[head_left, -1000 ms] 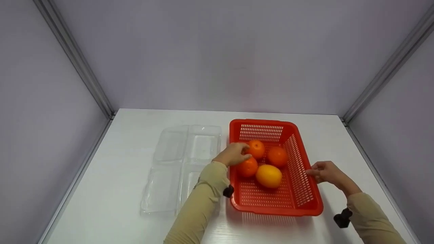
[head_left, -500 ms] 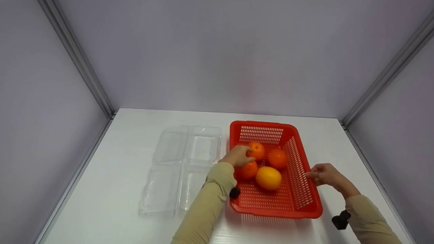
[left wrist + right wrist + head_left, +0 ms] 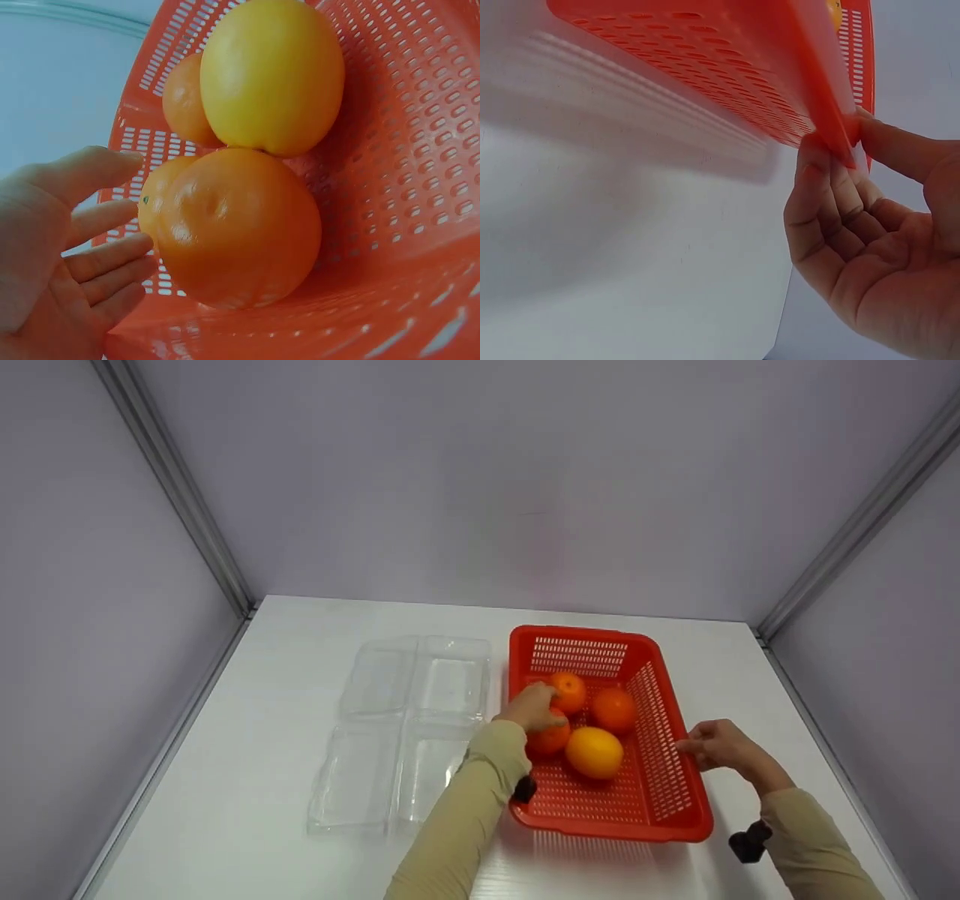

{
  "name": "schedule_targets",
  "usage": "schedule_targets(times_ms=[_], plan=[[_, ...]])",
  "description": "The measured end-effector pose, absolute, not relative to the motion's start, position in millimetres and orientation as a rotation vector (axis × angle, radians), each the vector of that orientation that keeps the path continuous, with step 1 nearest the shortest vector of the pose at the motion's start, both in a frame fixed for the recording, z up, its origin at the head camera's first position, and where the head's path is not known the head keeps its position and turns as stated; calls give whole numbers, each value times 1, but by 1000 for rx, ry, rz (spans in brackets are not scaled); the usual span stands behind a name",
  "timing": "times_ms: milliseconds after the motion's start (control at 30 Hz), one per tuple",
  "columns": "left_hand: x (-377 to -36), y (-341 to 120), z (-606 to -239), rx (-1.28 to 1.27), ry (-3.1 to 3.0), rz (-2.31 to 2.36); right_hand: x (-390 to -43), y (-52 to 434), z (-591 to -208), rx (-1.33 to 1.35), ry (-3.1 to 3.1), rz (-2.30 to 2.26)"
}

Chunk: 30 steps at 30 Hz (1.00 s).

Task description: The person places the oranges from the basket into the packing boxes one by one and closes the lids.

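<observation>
A red plastic basket (image 3: pixel 615 831) with slotted walls holds several round fruits. Three of them are orange: one at the back (image 3: pixel 568 694), one orange at the right (image 3: pixel 613 710) and an orange at the near left (image 3: pixel 553 737). A larger yellow fruit (image 3: pixel 595 753) lies beside them. My left hand (image 3: pixel 529 709) reaches over the basket's left rim, its thumb and fingers spread beside the left oranges. In the left wrist view this hand (image 3: pixel 82 247) looks apart from the large orange (image 3: pixel 240 229). My right hand (image 3: pixel 724 746) pinches the basket's right rim between thumb and fingers.
Left of the basket, a clear plastic tray (image 3: pixel 407 718) with several compartments lies on the white table (image 3: pixel 247 780). Pale panels (image 3: pixel 480 487) enclose the table at the back and both sides.
My left hand has shifted slightly right and nearer, further over the near-left orange. The right hand keeps its hold on the basket rim, and the fruits stay in place.
</observation>
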State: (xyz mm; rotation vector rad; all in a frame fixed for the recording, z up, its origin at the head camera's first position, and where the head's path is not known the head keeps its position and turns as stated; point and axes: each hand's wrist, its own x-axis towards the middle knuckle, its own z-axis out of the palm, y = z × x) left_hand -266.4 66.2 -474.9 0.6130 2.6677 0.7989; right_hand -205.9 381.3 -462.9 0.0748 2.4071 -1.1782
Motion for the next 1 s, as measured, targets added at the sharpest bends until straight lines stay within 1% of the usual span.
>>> schedule_targets(times_ms=[367, 600, 633, 700, 833, 867, 1000], plan=[[-261, 77, -472, 511, 2732, 413, -205, 377, -459, 130, 2419, -1137], [-265, 86, -483, 493, 2765, 223, -203, 376, -458, 153, 2389, -1168], [-270, 88, -493, 511, 2798, 210, -202, 376, -458, 150, 2389, -1169], [-270, 90, -494, 516, 2805, 176, -202, 378, -459, 153, 2385, -1173], [-268, 93, -492, 519, 2813, 93, -201, 380, -459, 146, 2380, -1182], [-262, 93, -483, 498, 2789, 74, -201, 380, -459, 153, 2374, -1193], [-258, 95, -481, 456, 2812, 36, -200, 381, -459, 151, 2366, -1212]])
